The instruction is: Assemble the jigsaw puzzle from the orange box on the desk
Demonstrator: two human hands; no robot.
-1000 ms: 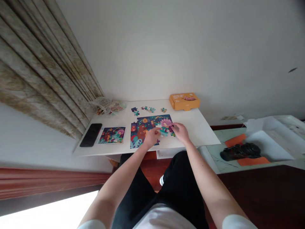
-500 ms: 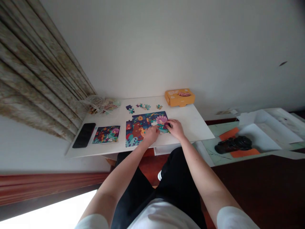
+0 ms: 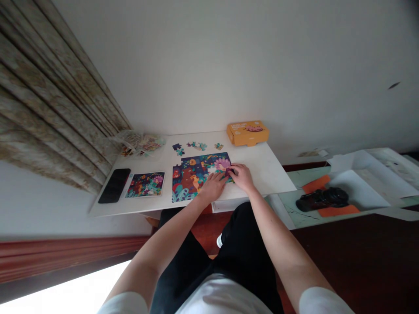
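A colourful jigsaw puzzle (image 3: 187, 178), partly put together, lies near the table's front edge, with a pale gap in its right part. My right hand (image 3: 242, 176) is at the puzzle's right edge, thumb and fingers closed on a dark purple puzzle piece (image 3: 230, 172). My left hand (image 3: 212, 186) rests over the lower right of the puzzle, fingers stretched towards that piece and partly hiding the picture below. Loose puzzle pieces (image 3: 199, 146) lie behind the puzzle. To its left is a picture card (image 3: 145, 185) with a matching scene.
A black phone (image 3: 114, 186) lies at the table's left end, with a clear plastic bag (image 3: 140, 144) behind it. The yellow box (image 3: 248, 133) stands at the back right. Beyond the table, a black camera-like object (image 3: 322, 199) and a white open box (image 3: 363, 185) sit on a lower surface.
My left hand has moved slightly right and its curled fingers have straightened towards the piece. My right hand stays at the puzzle's right edge.
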